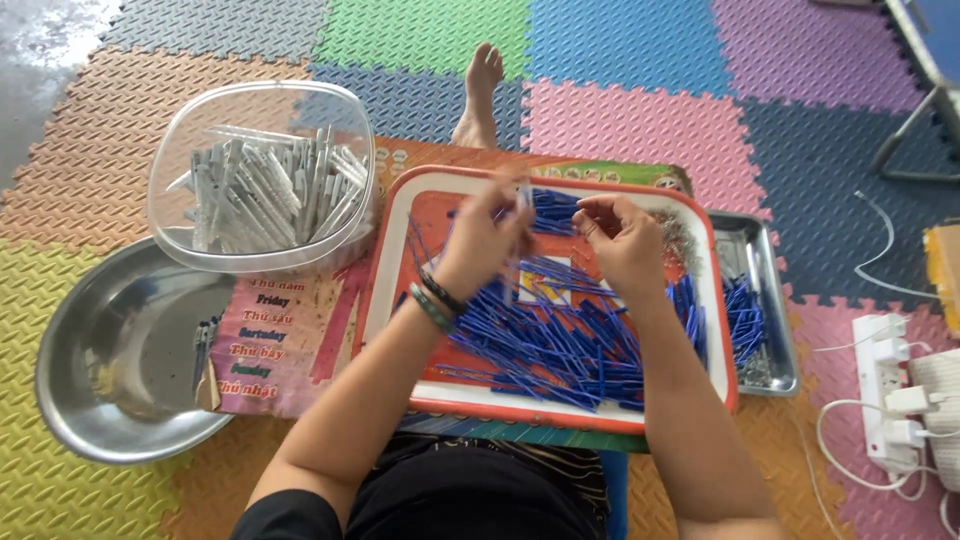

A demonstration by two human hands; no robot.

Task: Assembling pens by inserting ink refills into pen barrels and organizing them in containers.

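One camera only, worn on the person's head, looking steeply down and forward toward twelve o'clock from close above the lap. The orange tray [400, 300] sits dead centre, the foam floor mat [640, 50] fills the frame's edges, and no second view overlaps it.
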